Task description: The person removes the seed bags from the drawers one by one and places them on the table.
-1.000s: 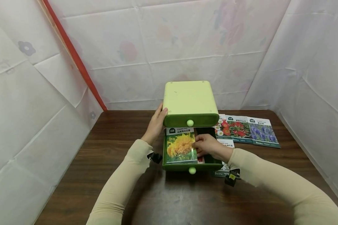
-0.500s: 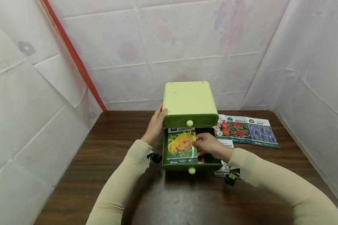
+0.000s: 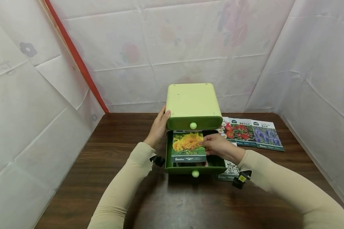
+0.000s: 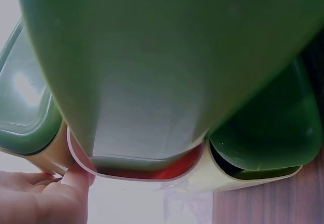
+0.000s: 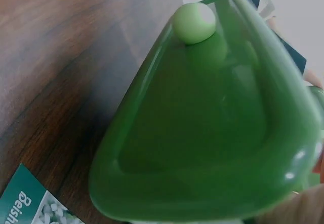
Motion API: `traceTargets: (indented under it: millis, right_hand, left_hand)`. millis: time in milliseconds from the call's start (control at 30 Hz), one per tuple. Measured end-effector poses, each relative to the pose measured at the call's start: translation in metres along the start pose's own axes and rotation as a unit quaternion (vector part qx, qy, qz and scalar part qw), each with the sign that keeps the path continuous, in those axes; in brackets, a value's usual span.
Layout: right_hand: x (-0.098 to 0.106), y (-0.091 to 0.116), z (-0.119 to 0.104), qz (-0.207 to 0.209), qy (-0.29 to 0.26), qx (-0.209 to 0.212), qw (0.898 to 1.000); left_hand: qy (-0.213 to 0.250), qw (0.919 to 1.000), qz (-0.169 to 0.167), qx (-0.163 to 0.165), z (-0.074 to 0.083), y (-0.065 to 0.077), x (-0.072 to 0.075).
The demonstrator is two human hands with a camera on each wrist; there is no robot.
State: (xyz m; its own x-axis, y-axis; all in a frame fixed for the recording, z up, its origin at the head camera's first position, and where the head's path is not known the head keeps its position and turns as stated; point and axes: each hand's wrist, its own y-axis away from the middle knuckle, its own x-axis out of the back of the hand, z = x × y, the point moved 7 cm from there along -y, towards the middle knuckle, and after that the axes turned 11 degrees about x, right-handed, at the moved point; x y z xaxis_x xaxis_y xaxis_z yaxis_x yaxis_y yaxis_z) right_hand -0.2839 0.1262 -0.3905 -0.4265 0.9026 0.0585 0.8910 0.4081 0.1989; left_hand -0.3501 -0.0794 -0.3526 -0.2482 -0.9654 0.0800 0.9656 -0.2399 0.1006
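Observation:
A small drawer cabinet (image 3: 192,101) with a pale yellow top stands on the table. One green drawer (image 3: 179,171) is pulled out below the top one. My left hand (image 3: 157,128) rests against the cabinet's left side, thumb near its front corner. Between thumb and fingers, my right hand (image 3: 220,147) pinches the right edge of a flower seed packet (image 3: 187,147) with yellow blooms. This packet is over the pulled-out drawer, its top edge hidden under the upper drawer front. Beneath it, part of something reddish shows. In the right wrist view the drawer front (image 5: 197,117) hides the packet.
Several more seed packets lie right of the cabinet, among them a purple-flowered one (image 3: 266,135) and a red-flowered one (image 3: 243,131). A white-flowered packet (image 3: 230,170) lies partly behind the drawer. Another green drawer (image 4: 273,127) shows in the left wrist view. White sheeting (image 3: 160,47) surrounds the table.
My right hand has moved slightly right, drawing the yellow-flowered packet right and up from the drawer's floor; its bottom band now shows fully. My left hand stays put.

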Motion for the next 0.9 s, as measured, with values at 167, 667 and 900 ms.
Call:
traceTargets:
  millis: [167, 667, 900]
  right_hand:
    - [0.002, 0.011, -0.002, -0.022, -0.002, -0.006, 1.000]
    - [-0.004, 0.058, -0.014, -0.096, 0.009, 0.004, 0.995]
    - [-0.001, 0.072, -0.028, -0.093, 0.016, 0.031, 0.995]
  left_hand:
    - [-0.004, 1.0000, 0.005, 0.000, 0.000, 0.000, -0.001]
    - [-0.033, 0.9994, 0.014, 0.001, 0.000, 0.000, 0.001]
    - [-0.047, 0.9988, 0.012, -0.001, 0.012, 0.008, 0.000]
